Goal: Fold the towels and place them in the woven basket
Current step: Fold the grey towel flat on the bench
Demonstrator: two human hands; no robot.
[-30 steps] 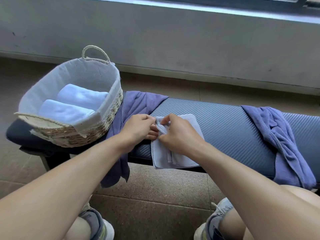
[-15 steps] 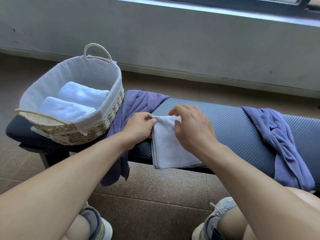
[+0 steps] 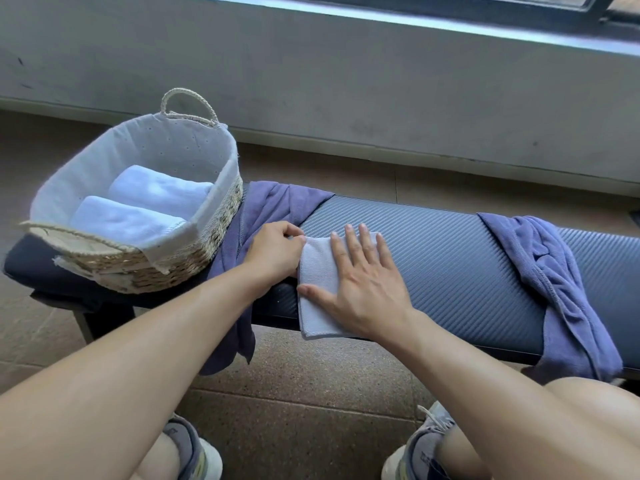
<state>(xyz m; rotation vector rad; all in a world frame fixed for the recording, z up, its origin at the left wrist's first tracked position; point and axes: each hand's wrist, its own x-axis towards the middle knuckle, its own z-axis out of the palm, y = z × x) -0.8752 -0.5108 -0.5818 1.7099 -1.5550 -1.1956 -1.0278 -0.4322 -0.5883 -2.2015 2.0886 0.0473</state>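
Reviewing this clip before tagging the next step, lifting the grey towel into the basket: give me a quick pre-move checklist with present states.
1. Grey towel folded compact on the bench: ok.
2. Right hand pressing it flat: ok.
3. Left hand pinching its far left corner: ok.
4. Woven basket has room beside two white towels: ok.
5. Fold layers aligned underneath: cannot tell.
6. All towels folded: not ok, two purple towels lie loose.

Small pale grey folded towel (image 3: 317,271) lies flat on the counter, front edge overhanging; two folded white towels (image 3: 145,206) sit side by side inside the cloth-lined woven basket (image 3: 221,216).
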